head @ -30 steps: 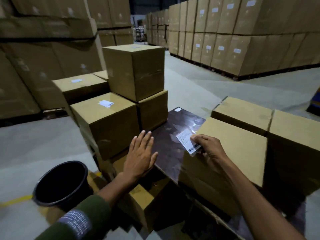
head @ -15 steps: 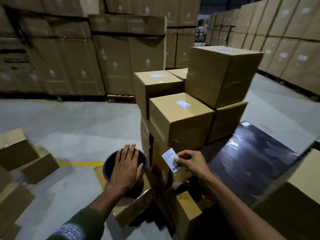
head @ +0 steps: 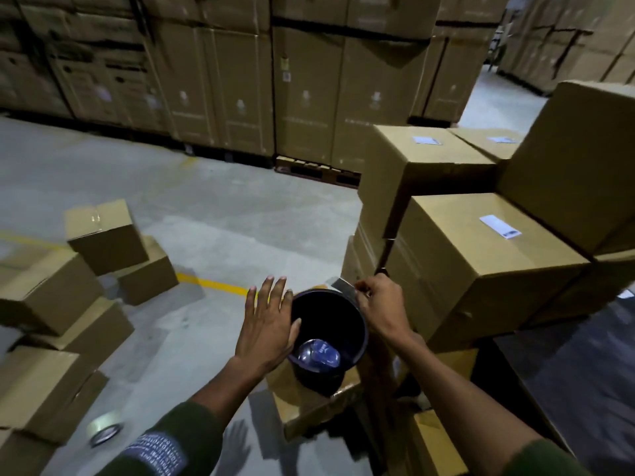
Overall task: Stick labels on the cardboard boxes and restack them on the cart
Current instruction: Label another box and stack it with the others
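Note:
My right hand pinches a small pale label over the far rim of a black bucket; its print is hidden from here. Just left of the bucket, my left hand is held flat with the fingers spread and the thumb at the rim, holding nothing. To the right, cardboard boxes are stacked on the dark cart. The nearest stacked box carries a white label on top, and the box behind it does too.
The bucket stands on a low box and holds crumpled blue plastic. Several loose boxes lie on the floor at left, next to a tape roll. A yellow floor line and a wall of tall cartons lie beyond.
My view has swung left, away from the cart. My right hand carried the label from the cart-side boxes to the bucket's rim; my left hand moved to the bucket's left side.

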The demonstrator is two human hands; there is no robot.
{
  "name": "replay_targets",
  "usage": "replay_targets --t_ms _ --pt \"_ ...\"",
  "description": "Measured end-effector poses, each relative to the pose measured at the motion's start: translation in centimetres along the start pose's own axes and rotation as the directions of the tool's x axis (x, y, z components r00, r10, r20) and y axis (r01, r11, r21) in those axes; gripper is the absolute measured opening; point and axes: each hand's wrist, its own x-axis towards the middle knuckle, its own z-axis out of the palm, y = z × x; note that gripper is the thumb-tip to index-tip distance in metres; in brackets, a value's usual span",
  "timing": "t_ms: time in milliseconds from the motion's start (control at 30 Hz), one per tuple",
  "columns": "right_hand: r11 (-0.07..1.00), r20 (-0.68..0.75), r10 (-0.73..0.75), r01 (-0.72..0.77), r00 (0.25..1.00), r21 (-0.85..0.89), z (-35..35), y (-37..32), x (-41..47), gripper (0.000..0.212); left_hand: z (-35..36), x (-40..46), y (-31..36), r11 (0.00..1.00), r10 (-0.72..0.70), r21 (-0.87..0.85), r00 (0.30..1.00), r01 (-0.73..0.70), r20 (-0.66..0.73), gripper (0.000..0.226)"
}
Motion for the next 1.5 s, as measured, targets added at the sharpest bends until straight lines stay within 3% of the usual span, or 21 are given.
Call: replay_targets --t_ms 200,567,767,967,1200,1333,1500 --pt "0.999 0.161 0.037 -0.033 0.986 -0.032 4.2 0.7 -0.5 0.018 2.0 0.6 -2.2 1.0 0.015 0.008 1.0 -0.015 0.01 0.06" --pt "0.997 0.121 0.065 -0.06 0.99 -0.043 0.5 4.5 -5.2 0.013 1.9 1.3 2.6 0.979 0.2 -0.036 0.98 -0.2 -0.022 0.059" --pt "0.995 -0.006 0.088 -0.088 0.996 -0.038 -5.5 6.9 -10.6 0.019 -1.2 1.1 9.9 0.917 0.395 -0.037 0.917 -0.397 -0.047 0.059" --pt "0.974 -0.233 0.215 -0.226 0.948 -0.022 -12.4 9.2 -19.5 0.017 -5.0 -2.0 19.4 0.792 0.605 -0.031 0.79 -0.61 -0.1 0.066" --pt "0.933 -0.477 0.278 -0.353 0.834 -0.072 -20.7 12.2 -30.0 0.006 -9.0 -5.8 29.7 0.665 0.731 -0.058 0.665 -0.744 -0.153 0.067" --pt "0.906 -0.594 0.282 -0.413 0.753 -0.093 -25.2 13.3 -35.6 0.026 -10.7 -8.3 35.4 0.593 0.78 -0.083 0.598 -0.801 -0.188 0.067" --pt "0.863 -0.687 0.333 -0.503 0.646 -0.055 -28.8 16.1 -40.6 0.03 -11.6 -9.8 41.2 0.522 0.824 -0.13 0.538 -0.843 -0.181 0.069"
